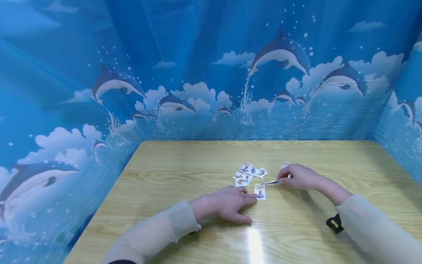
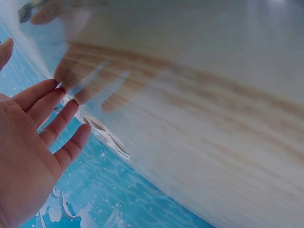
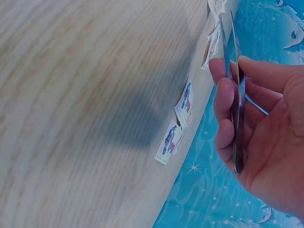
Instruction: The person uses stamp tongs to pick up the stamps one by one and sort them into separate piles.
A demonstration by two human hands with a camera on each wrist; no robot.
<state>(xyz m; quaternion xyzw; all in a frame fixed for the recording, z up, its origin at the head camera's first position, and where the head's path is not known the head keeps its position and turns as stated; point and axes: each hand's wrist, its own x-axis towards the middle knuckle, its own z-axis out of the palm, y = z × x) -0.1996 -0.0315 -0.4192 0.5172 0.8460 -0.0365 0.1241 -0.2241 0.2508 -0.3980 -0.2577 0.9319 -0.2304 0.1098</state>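
Observation:
My right hand (image 1: 300, 176) pinches a pair of metal tweezers (image 3: 238, 118) between thumb and fingers. Their tips point left and lie right at the top edge of a single postage stamp (image 1: 259, 191) on the table. In the right wrist view the tweezer arms stand slightly apart at the tips. My left hand (image 1: 230, 204) lies palm down with fingers extended, its fingertips at the left edge of that same stamp. Just beyond it, several more stamps (image 1: 243, 179) lie overlapping in a loose cluster. Another stamp (image 1: 285, 164) is partly hidden behind my right hand.
The light wood-grain table (image 1: 171, 165) has a shiny surface, with a bright glare streak near the front. A blue curtain (image 1: 204, 124) printed with dolphins hangs behind it and along the sides. A black wrist device (image 1: 334, 223) shows below the right sleeve.

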